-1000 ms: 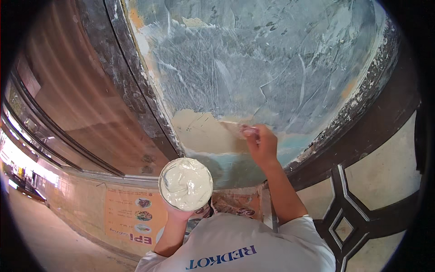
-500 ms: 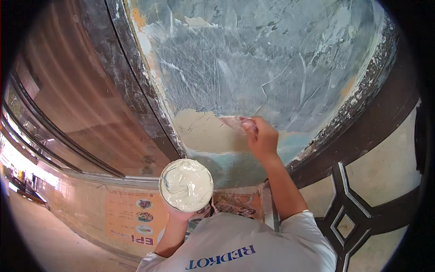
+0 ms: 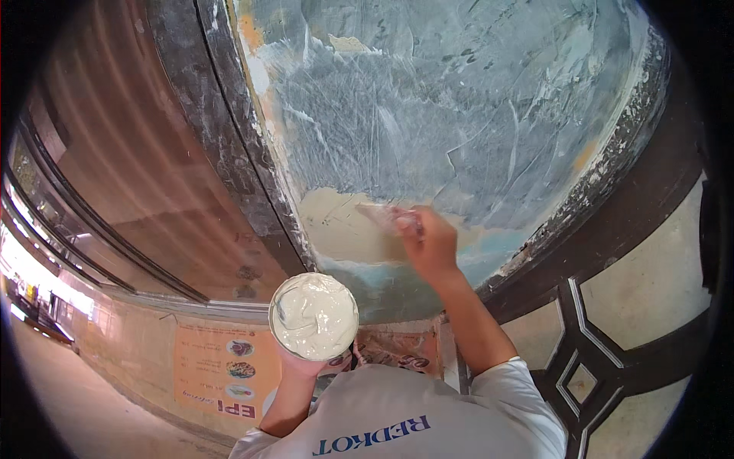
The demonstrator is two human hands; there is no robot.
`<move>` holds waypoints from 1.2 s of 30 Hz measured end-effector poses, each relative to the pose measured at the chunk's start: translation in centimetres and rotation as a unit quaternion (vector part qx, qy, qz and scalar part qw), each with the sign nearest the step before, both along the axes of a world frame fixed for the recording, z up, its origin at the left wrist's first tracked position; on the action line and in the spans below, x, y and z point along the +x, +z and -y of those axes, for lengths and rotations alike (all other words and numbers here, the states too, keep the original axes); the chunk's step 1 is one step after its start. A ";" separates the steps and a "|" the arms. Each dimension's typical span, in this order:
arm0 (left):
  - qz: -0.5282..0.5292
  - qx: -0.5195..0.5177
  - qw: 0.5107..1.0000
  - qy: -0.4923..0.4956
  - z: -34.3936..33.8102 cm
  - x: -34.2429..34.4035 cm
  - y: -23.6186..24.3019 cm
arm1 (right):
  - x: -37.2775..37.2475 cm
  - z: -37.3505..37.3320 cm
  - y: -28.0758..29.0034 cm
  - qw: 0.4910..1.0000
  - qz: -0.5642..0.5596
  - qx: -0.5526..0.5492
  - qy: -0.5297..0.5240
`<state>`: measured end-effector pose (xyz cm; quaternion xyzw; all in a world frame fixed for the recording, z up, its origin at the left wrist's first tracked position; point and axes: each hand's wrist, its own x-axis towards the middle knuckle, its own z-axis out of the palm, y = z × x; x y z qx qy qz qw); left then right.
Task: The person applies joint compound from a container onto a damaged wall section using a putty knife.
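Well, the right hand (image 3: pixel 433 239) grips a scraper (image 3: pixel 379 217) at the beige patch (image 3: pixel 332 229) low on the wall (image 3: pixel 397 122) — while the left hand (image 3: pixel 302 365) supports a tub (image 3: pixel 272 325) of paste (image 3: pixel 315 315) from below, fingers hidden, their closure unclear.

Eatery-like frontage, orange food poster (image 3: pixel 206 369), brown glass pane (image 3: pixel 130 164)

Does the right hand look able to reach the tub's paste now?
Probably yes: the tub in the left hand is uncovered, and nothing visible separates its paste from the right hand and its scraper.
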<state>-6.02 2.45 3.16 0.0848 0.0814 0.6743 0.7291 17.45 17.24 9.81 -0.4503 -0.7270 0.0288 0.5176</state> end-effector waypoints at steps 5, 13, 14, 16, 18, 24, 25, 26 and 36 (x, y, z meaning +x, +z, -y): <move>-0.019 -0.027 0.999 0.025 0.1 0.2 0.5 | -0.5 -0.4 0.8 0.998 0.002 0.033 -0.045; -0.011 -0.004 1.000 0.000 0.3 -1.1 -0.3 | -1.1 -0.7 0.5 0.996 0.026 0.039 -0.070; 0.005 0.002 1.000 -0.003 0.4 -1.2 -0.4 | -1.2 -0.6 0.7 0.997 0.026 0.039 -0.066; 0.003 0.007 1.000 0.017 0.4 -1.3 -0.3 | -1.2 -0.2 1.3 0.972 -0.214 0.028 -0.095; -0.032 0.000 0.999 0.023 0.3 -1.8 -0.7 | -0.8 0.1 0.7 0.989 -0.129 0.030 -0.062; -0.072 0.034 0.997 0.025 0.4 -2.4 -0.9 | -0.2 -0.7 -1.4 0.990 -0.101 -0.050 -0.083; -0.100 0.051 0.993 0.032 0.5 -2.6 -1.0 | -0.1 -0.8 -1.6 0.990 -0.101 -0.051 -0.081; 0.000 0.046 0.999 -0.024 0.7 -2.6 -0.3 | 0.0 -0.3 -1.2 0.980 -0.174 -0.034 -0.086; 0.056 0.040 0.997 -0.038 0.7 -2.7 0.1 | 0.6 -0.9 -2.8 0.948 -0.293 0.023 -0.123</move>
